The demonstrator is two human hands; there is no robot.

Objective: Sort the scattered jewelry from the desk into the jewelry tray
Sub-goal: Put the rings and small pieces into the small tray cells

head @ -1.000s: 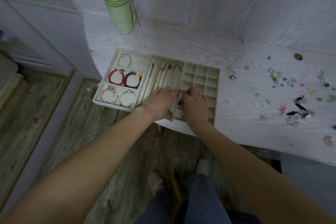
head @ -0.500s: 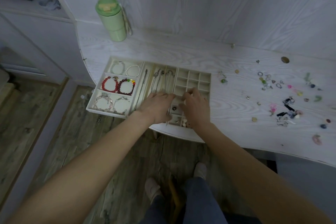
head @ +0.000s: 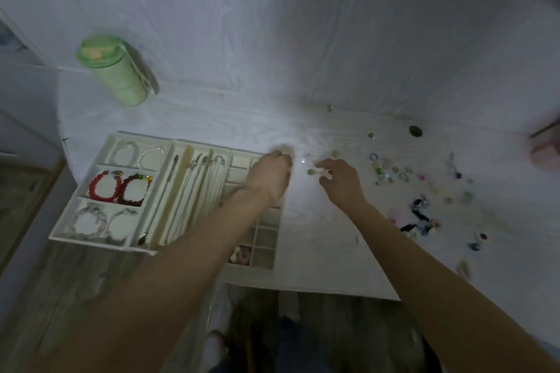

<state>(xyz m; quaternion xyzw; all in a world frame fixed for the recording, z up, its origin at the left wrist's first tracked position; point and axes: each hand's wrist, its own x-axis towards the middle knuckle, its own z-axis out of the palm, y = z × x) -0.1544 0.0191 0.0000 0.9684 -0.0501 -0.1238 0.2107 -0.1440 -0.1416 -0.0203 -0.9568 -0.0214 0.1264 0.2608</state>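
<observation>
Jewelry tray (head: 109,222): set at the desk's front edge, at 9 o'clock in the view; red bead bracelets (head: 119,186) are held in its left-middle compartment, pale bracelets in the compartments above and below, chains in the long middle slots.
Scattered jewelry (head: 403,175): small rings and beads are spread over the desk at 3 o'clock, well apart from the tray.
Left hand (head: 269,174): held over the tray's far right corner, fingers curled; whether anything is in the grip cannot be told through the blur.
Right hand (head: 339,180): placed just right of the tray, fingertips beside a small green bead (head: 310,172); the grip's state cannot be told.
Desk (head: 318,221): white wood grain.
Green bottle (head: 113,71): seen at 11 o'clock against the wall.
</observation>
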